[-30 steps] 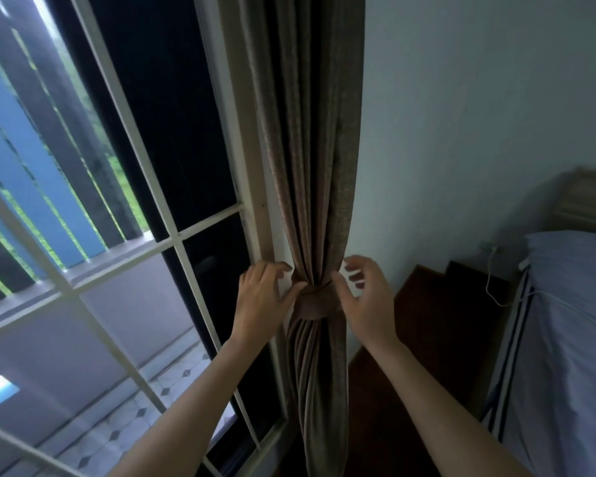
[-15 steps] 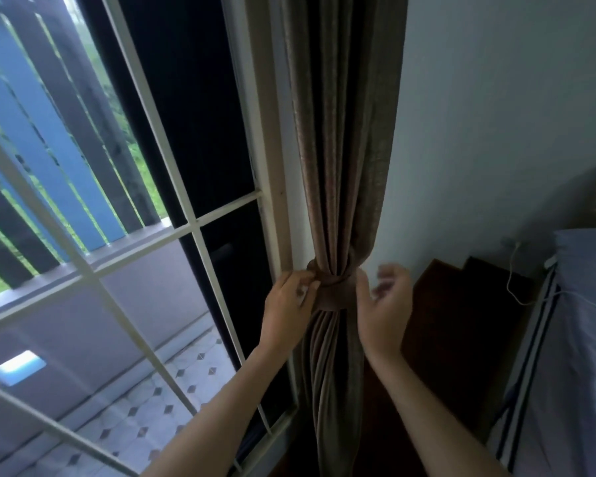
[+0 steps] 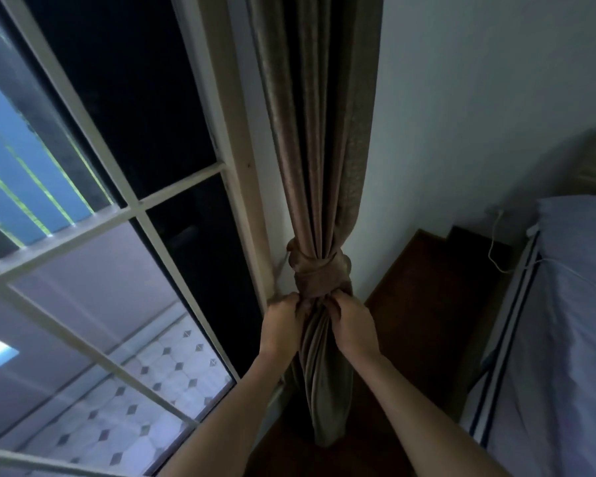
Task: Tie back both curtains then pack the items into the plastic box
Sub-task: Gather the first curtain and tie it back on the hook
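A brown curtain (image 3: 319, 139) hangs gathered between the window frame and the wall. A tieback band (image 3: 319, 275) of the same cloth is wrapped round it at mid height. Just below the band, my left hand (image 3: 283, 321) grips the curtain folds on the left side. My right hand (image 3: 353, 321) grips the folds on the right side. Both sets of fingers are curled into the cloth. No plastic box is in view.
A white-barred window (image 3: 131, 208) fills the left, with a tiled balcony floor outside. A bed with a pale sheet (image 3: 565, 339) stands at the right, a white cable (image 3: 496, 242) beside it. A dark wooden floor (image 3: 424, 304) lies between curtain and bed.
Both hands have dropped from the sides of the tieback band to the curtain folds just below it and closed on the cloth. The camera has moved closer.
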